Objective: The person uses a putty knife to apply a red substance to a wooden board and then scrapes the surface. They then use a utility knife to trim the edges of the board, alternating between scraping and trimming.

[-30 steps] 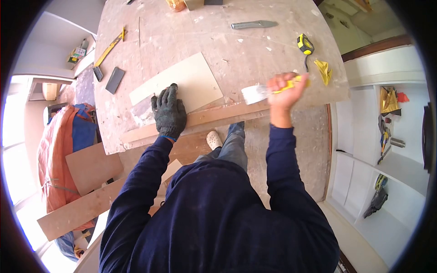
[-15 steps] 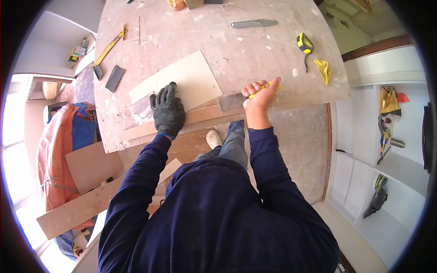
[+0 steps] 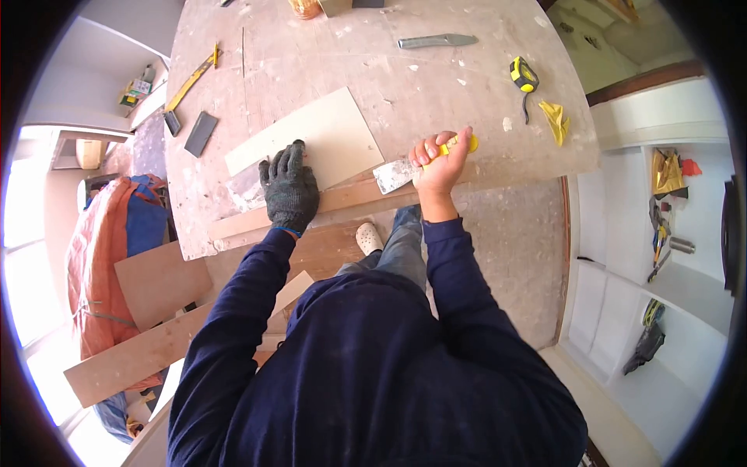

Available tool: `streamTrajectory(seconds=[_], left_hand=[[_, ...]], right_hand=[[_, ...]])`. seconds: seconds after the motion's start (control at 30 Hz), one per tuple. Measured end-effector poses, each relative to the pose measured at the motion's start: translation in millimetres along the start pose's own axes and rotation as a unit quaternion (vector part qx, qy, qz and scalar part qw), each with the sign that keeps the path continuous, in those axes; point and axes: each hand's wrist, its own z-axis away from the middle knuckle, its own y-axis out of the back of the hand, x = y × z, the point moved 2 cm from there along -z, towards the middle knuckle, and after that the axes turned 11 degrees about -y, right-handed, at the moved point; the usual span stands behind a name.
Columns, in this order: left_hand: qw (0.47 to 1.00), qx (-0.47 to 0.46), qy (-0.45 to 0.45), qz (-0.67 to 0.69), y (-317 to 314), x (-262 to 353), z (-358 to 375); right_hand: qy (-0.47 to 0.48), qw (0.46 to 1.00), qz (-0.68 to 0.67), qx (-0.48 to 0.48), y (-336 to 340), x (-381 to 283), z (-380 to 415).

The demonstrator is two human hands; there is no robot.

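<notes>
Two hands work at the near edge of the bench [image 3: 373, 70], and only one of them has moved in the last second. Starting at nine o'clock, a level [image 3: 191, 80] and a dark block [image 3: 201, 133] lie untouched on the bench's far left. Next comes the left hand [image 3: 289, 189], gloved, fingers spread flat and closed on nothing; it presses where the pale panel [image 3: 311, 136] meets the wood strip [image 3: 342, 201], just as it did a second ago, so the panel has not shifted.

At about three o'clock from the glove, the right hand [image 3: 441, 162] is clamped round the yellow handle of a putty knife [image 3: 397, 173]. A second ago this hand was further right with the blade lifted; since then it has swung in toward the panel, and the blade now sits low over the strip near the panel's right corner. By my reading, the knife has been brought back to the joint for another pass.

Further right, at two o'clock, a tape measure [image 3: 523, 75] and a yellow scrap [image 3: 555, 119] stay put, with a grey knife [image 3: 436, 40] at twelve.
</notes>
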Motion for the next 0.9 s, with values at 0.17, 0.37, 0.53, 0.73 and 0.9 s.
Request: streamTrajectory(seconds=[0.17,0.37,0.53,0.73,0.9], left_hand=[[1.000,0.004,0.010,-0.001,0,0,-2],[0.980,-0.061,-0.185,0.031,24,13,7],[0.969,-0.100,-0.221,0.033,28,26,2],[0.956,-0.007,-0.288,0.063,2,89,-37],[0.968,-0.091,-0.217,0.083,-10,108,-48]], right_hand=[[-0.045,0.997,-0.051,0.043,7,1,-8],[-0.065,0.991,-0.061,0.099,10,0,-13],[-0.006,0.994,-0.045,0.097,24,-41,-12],[0.107,0.989,-0.009,0.102,45,-108,-25],[0.158,0.982,0.030,0.101,45,-128,-15]])
